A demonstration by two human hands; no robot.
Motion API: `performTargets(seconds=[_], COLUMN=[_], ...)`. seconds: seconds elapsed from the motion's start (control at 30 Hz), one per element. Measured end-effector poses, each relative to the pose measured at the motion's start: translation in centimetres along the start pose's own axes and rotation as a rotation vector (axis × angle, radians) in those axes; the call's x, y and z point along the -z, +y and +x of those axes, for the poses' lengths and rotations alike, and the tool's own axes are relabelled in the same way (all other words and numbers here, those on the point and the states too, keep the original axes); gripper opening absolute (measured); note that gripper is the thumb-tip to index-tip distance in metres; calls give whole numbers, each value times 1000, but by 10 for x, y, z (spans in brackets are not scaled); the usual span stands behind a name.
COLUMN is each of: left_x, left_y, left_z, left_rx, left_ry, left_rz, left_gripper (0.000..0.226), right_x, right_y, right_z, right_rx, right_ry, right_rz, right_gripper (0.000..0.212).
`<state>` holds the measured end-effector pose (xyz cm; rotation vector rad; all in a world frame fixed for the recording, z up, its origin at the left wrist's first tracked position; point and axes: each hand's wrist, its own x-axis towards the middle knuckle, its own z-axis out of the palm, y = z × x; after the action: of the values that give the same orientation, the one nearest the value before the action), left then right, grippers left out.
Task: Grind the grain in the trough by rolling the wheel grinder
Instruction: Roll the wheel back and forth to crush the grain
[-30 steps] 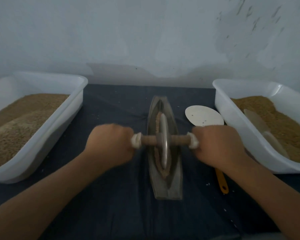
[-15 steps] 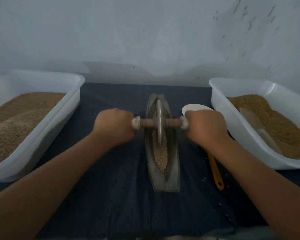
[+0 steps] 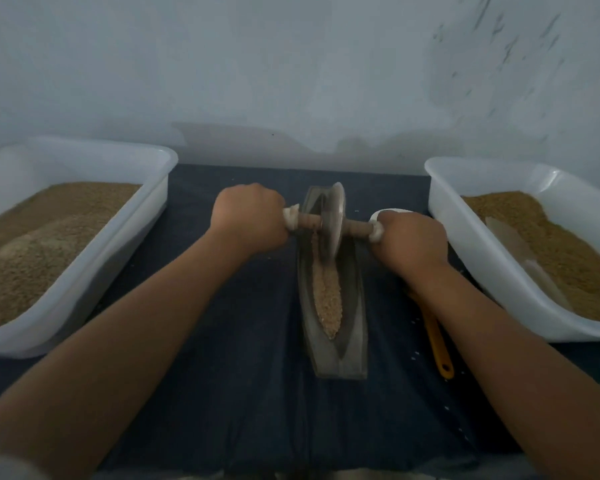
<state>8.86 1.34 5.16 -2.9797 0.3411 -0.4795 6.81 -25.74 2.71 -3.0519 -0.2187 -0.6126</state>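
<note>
Grain of a fine brown kind [image 3: 49, 244] lies heaped in a white rectangular plastic tub [image 3: 84, 161] at the left edge of the scene. The tub stands on a dark blue cloth [image 3: 239, 375] that covers the work surface.

Right of the tub, the left hand [image 3: 248, 216] is curled into a fist round the left end of the axle of a metal wheel grinder [image 3: 333, 223]. A white wrapping shows just beside the knuckles. The grinder's grey disc sits on a brown wooden axle and stands in the far end of a dark boat-shaped trough [image 3: 342, 355]. The trough lies lengthwise from near to far in the middle of the cloth. The disc leans a little, its top toward the right. Nearer than the disc, a narrow strip of crushed tan grain [image 3: 328, 299] lies along the bottom of the trough and ends short of the near tip.

The right hand [image 3: 411, 240] is wrapped the same way round the right end of the axle, again beside a white wrapping. The two hands are apart with the disc between them. Under the right forearm lies a white round scoop with a yellow handle [image 3: 437, 341], the handle pointing near.

At the right, a second white plastic tub [image 3: 465, 244] holds more brown grain [image 3: 575, 265], with a pale flat scoop [image 3: 510, 237] lying on it.
</note>
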Motion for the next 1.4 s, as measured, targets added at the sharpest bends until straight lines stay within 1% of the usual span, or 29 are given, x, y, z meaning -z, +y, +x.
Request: performTargets(seconds=[0.1,0.17,0.23,0.27,0.3,0.33,0.37,0.43,0.5,0.57,0.67,0.73,0.77,0.8,0.83,0.87,0.93,1.03,1.1,1.17,1.27,1.33,1.4], left_x=[-5,-11,-12,-13,-15,-15,-15,-13,-10,-8,-8,-9,-10,-8,-6,-4,4,10,10,10,11,6,-2], left_y=[-2,-7,-8,-10,-11,-12,-11,-8,-5,1,2,-3,-6,-8,-10,-11,-8,0,3,7,7,2,-5], left_z=[-38,-80,-119,-129,-130,-123,-109,-67,-26,-6,-27,-63,-82,-100,-111,-115,-103,-52,-18,-3,-18,-49,-87], left_rx=[17,-27,-105,-138,-151,-138,-101,-13,45,79,81,25,-13,-47,-80,-108,-128,-78,-33,-14,-17,-44,-91], left_ry=[2,25,109,153,170,145,90,-9,-24,-24,-56,-72,-57,-39,-15,4,11,-19,-15,-4,12,14,59], left_rz=[-38,-90,-145,-167,-176,-166,-137,-83,-64,-60,-94,-95,-81,-71,-60,-41,-5,37,66,83,73,37,4], left_gripper=[29,28,31,33,33,34,34,32,33,32,28,26,26,26,27,28,30,28,31,35,32,29,32], right_x=[14,26,40,39,35,31,27,16,11,10,22,24,26,29,33,35,26,5,-7,-10,-7,2,14], right_y=[0,2,4,7,10,11,9,3,-1,-4,-2,5,8,9,10,10,15,14,8,3,5,11,13], right_z=[-20,-47,-74,-82,-84,-80,-69,-38,-6,12,4,-21,-39,-57,-72,-81,-80,-44,-19,-6,-13,-36,-65], right_rx=[37,123,216,266,299,303,279,186,71,32,68,143,193,242,270,268,241,87,26,-8,7,76,149], right_ry=[-48,2,30,23,7,12,55,140,62,13,-51,-180,-184,-132,-68,-29,-18,-33,18,30,2,-31,-39], right_rz=[-117,-201,-153,-102,-43,4,22,-24,-69,-101,-112,-125,-104,-50,1,15,30,39,60,34,41,45,81], right_gripper=[32,24,24,27,33,36,35,30,32,34,30,22,18,19,26,31,32,36,40,39,39,35,35])
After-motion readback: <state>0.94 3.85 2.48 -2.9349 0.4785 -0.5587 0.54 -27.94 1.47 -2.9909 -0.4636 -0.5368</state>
